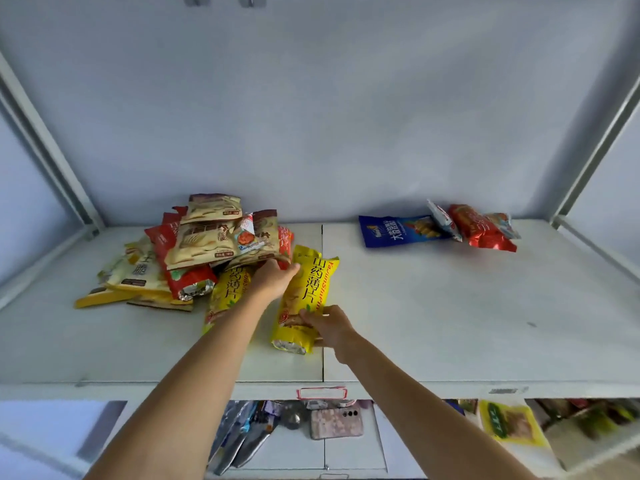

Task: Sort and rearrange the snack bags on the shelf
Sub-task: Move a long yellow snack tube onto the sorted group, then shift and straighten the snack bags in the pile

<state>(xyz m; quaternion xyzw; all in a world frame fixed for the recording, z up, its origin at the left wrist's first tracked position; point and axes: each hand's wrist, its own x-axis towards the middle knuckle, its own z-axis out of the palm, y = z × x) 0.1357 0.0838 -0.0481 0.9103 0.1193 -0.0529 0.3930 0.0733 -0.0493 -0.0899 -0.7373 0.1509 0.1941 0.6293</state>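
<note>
Head view: the yellow snack bag lies on the white shelf near centre. The right hand is closed on its lower end; the left hand, fingers loosely spread, rests against its upper left edge — grip unclear. A mixed pile of bags sits at ten o'clock; blue bag and red bag at two o'clock.

both hands on a yellow snack bag, white shelf

Glossy plastic-film yellow bag at six o'clock; shiny foil-like red bag at two o'clock; matt painted white shelf.
</note>
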